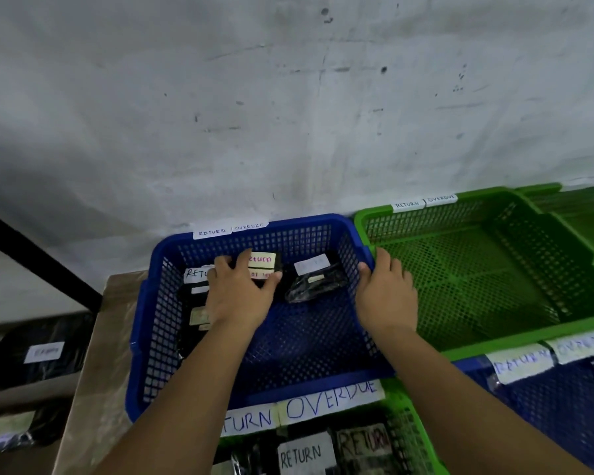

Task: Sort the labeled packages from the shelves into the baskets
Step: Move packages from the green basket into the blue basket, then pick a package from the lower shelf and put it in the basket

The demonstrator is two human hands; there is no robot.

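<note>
A blue basket (254, 399) tagged RETURN and OVERDUE stands in front of me with black packages inside. My left hand (235, 293) reaches into it and grips a small black package with a yellow "return" label (263, 260). Under that hand lies another black package marked RETURN (194, 274). A third black package with a white label (314, 279) lies to the right. My right hand (386, 293) holds the basket's right rim, thumb inside.
An empty green basket (477, 269) sits to the right against the white wall. Below, a green basket (415, 437) holds RETURN-labelled packages, beside another blue basket (546, 406). Black packages (45, 354) lie on shelves at the left, past a cardboard surface (96, 337).
</note>
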